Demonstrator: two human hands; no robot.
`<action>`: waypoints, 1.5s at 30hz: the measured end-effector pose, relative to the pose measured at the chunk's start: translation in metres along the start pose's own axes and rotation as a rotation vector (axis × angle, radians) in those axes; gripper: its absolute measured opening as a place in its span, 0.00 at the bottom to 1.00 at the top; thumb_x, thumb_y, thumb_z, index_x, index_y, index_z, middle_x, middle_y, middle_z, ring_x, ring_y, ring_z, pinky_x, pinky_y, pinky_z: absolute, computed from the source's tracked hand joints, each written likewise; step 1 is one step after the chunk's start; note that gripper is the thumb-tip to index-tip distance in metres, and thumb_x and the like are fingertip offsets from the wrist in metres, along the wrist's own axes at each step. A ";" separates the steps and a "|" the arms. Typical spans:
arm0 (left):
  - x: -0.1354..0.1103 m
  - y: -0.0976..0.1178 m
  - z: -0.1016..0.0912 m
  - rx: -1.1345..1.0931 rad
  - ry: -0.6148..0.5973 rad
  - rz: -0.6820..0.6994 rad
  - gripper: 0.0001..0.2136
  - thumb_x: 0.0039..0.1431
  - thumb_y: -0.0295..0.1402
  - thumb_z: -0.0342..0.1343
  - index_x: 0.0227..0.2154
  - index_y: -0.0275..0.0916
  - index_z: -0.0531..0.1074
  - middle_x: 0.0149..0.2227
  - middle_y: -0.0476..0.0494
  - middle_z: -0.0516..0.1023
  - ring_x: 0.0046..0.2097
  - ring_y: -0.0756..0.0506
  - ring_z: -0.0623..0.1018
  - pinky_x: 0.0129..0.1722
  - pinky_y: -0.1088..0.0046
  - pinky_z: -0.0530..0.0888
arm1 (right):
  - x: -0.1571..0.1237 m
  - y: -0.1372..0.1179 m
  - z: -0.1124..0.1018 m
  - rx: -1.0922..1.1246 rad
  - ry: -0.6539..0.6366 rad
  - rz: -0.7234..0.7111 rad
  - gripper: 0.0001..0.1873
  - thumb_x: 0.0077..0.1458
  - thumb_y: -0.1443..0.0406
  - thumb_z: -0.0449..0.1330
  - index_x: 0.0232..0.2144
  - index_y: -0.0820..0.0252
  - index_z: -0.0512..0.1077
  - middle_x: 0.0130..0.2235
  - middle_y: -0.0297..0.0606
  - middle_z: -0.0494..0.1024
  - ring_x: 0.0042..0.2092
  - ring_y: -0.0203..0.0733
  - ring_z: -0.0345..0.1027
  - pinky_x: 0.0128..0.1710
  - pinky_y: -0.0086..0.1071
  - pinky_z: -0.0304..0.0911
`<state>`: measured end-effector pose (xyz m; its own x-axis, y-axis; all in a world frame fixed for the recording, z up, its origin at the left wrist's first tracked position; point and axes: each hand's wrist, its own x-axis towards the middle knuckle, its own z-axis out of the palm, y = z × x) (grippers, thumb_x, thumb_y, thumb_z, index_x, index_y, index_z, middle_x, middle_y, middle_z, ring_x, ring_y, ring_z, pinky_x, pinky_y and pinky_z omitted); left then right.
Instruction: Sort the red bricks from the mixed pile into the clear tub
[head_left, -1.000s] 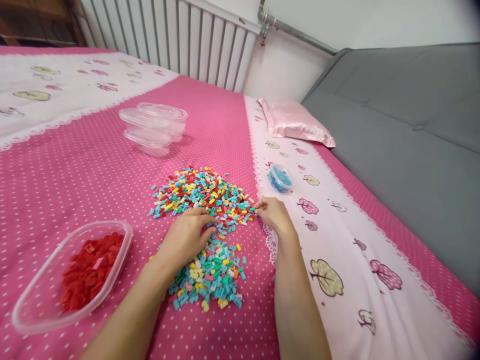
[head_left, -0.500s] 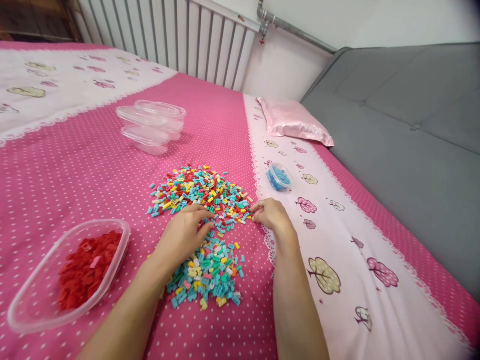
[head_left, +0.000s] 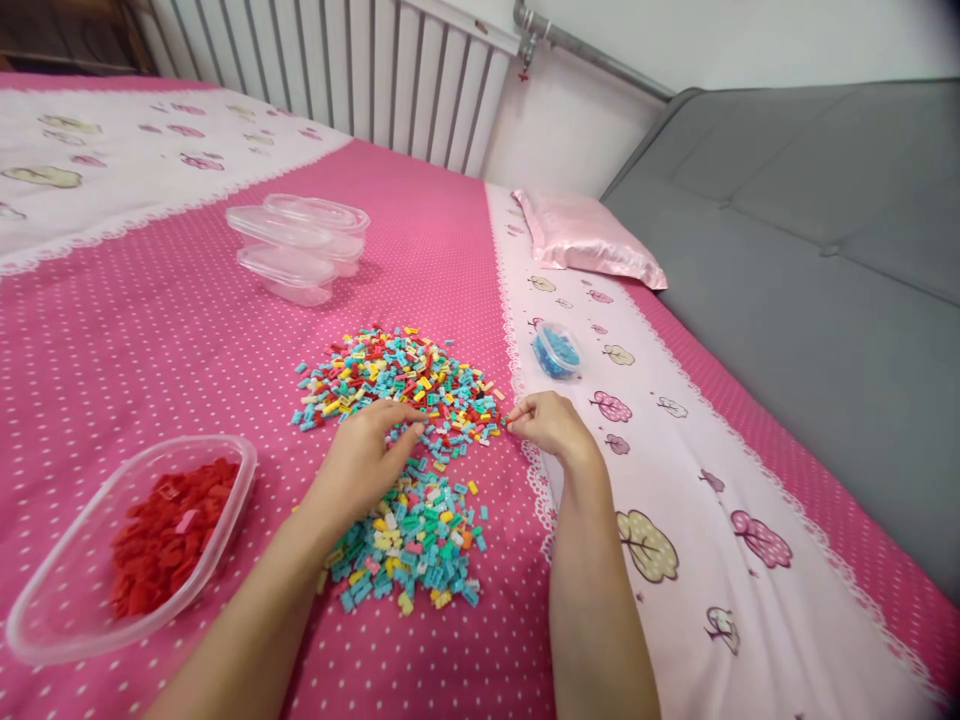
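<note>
A heap of small mixed-colour bricks (head_left: 397, 385) lies on the pink dotted bedspread, with a second smaller heap (head_left: 416, 545) nearer me. My left hand (head_left: 364, 460) rests between the two heaps, fingers curled and pinching among the bricks. At the right edge of the far heap, my right hand (head_left: 547, 425) pinches with thumb and forefinger; what it holds is too small to make out. A clear tub of red bricks (head_left: 161, 535) sits at the lower left. A small round tub of blue bricks (head_left: 557, 352) stands just beyond my right hand.
Stacked empty clear tubs (head_left: 300, 245) stand further back on the bedspread. A pink satin pillow (head_left: 585, 240) lies at the bed's far right. A grey sofa (head_left: 810, 260) borders the bed on the right, and a white radiator (head_left: 375, 70) runs behind.
Both hands stay at the brick heap with only small finger movements. The view has tilted slightly, shifting everything a little up and left.
</note>
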<state>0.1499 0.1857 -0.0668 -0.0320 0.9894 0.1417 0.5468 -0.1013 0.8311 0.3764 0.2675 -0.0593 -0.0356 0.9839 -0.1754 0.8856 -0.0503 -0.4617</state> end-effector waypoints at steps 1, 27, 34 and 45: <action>0.000 0.003 0.000 -0.129 0.028 -0.078 0.13 0.54 0.37 0.53 0.38 0.36 0.76 0.41 0.39 0.78 0.45 0.40 0.75 0.50 0.63 0.68 | 0.000 0.001 -0.001 0.053 0.008 -0.025 0.05 0.40 0.69 0.62 0.24 0.58 0.77 0.25 0.35 0.78 0.31 0.40 0.72 0.29 0.28 0.59; 0.004 0.018 -0.004 -1.566 0.052 -0.800 0.22 0.64 0.30 0.40 0.57 0.22 0.59 0.47 0.25 0.74 0.51 0.39 0.75 0.46 0.69 0.77 | 0.020 0.002 0.039 0.032 0.116 -0.117 0.16 0.43 0.73 0.59 0.37 0.56 0.76 0.36 0.36 0.80 0.38 0.39 0.73 0.40 0.28 0.64; 0.004 0.020 -0.004 -1.553 0.075 -0.802 0.22 0.64 0.30 0.40 0.58 0.23 0.58 0.46 0.26 0.74 0.50 0.40 0.76 0.45 0.69 0.77 | 0.018 0.006 0.033 0.029 0.081 -0.098 0.13 0.40 0.74 0.60 0.31 0.57 0.74 0.29 0.32 0.76 0.32 0.35 0.69 0.33 0.26 0.61; 0.004 0.020 -0.004 -1.556 0.087 -0.795 0.21 0.63 0.29 0.41 0.57 0.23 0.59 0.45 0.27 0.75 0.49 0.40 0.76 0.45 0.68 0.77 | 0.021 0.009 0.024 0.300 0.085 -0.126 0.12 0.38 0.69 0.64 0.31 0.60 0.73 0.29 0.31 0.74 0.31 0.34 0.68 0.33 0.27 0.63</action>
<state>0.1572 0.1869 -0.0472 0.0603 0.8408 -0.5380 -0.8628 0.3149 0.3955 0.3724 0.2833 -0.0882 -0.0861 0.9957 -0.0331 0.7001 0.0369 -0.7131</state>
